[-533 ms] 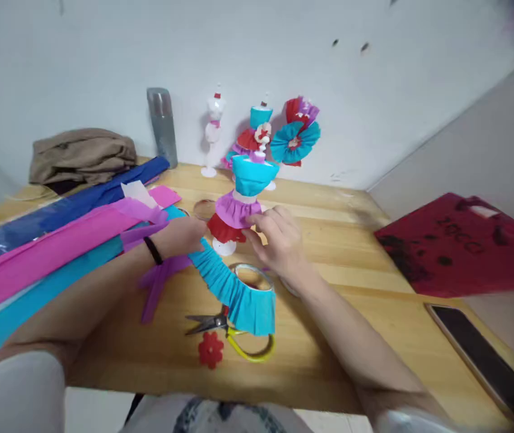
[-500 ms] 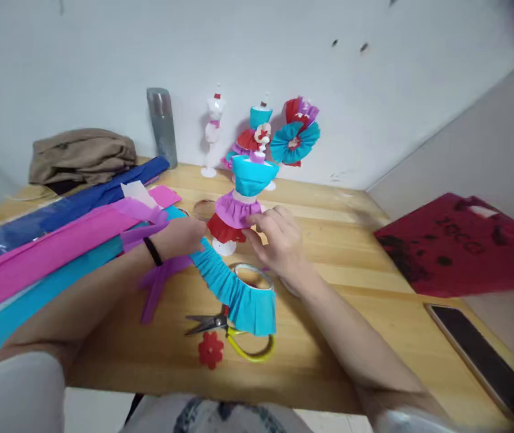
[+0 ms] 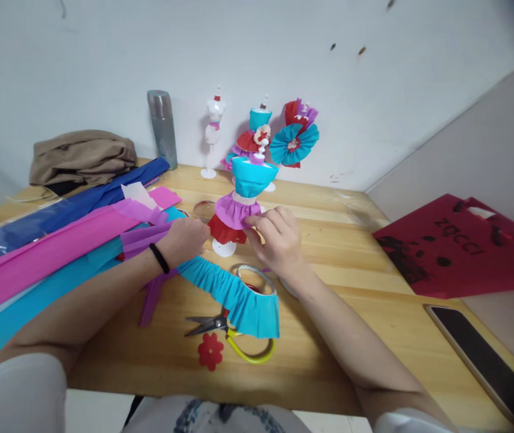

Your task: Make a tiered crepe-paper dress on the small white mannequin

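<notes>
A small dress form (image 3: 224, 248) wears a blue crepe paper bodice (image 3: 253, 176), a purple ruffle (image 3: 236, 211) and a red ruffle (image 3: 226, 231). My right hand (image 3: 279, 240) pinches the right edge of the purple ruffle between thumb and fingers. At the red ruffle's left edge is my left hand (image 3: 188, 242), closed, its fingertips hidden. A gathered blue crepe paper strip (image 3: 234, 296) runs from below my left hand to a roll of tape (image 3: 257, 272). Yellow-handled scissors (image 3: 221, 325) lie partly under the strip, beside a red paper flower (image 3: 210, 352).
Crepe paper sheets (image 3: 58, 252) and a brown cloth (image 3: 83, 157) cover the left side. A grey bottle (image 3: 163, 132), a bare dress form (image 3: 214, 129) and decorated ones (image 3: 294, 144) stand by the wall. To the right are a red bag (image 3: 460, 252) and a phone (image 3: 473, 355).
The blue strip's upper end has slid down and left, below my left hand, and its right end has shifted slightly right. Both hands stay nearly in place at the dress form.
</notes>
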Tool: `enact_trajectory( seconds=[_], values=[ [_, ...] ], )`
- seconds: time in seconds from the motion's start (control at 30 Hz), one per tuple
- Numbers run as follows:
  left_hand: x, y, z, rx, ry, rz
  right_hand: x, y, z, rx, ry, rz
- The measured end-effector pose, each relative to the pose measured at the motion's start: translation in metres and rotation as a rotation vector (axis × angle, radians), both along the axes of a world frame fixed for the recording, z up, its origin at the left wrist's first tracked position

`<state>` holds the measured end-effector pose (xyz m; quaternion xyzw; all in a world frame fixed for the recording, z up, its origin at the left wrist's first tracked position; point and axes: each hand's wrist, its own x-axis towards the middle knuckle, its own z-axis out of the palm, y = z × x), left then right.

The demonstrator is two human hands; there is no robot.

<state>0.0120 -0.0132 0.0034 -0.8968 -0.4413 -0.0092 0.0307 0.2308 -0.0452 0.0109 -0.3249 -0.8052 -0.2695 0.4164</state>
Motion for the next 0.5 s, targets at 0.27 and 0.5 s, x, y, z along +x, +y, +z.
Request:
enact_trajectory(
  seconds=[0.27,0.5],
  values=[
    [0.012,-0.029,0.047,0.153,0.083,0.201,0.0,0.001,-0.002,0.011,0.016,-0.033],
    [0.019,-0.042,0.049,0.617,-0.162,0.042,0.0,-0.002,0.002,0.015,0.055,0.012]
  ],
)
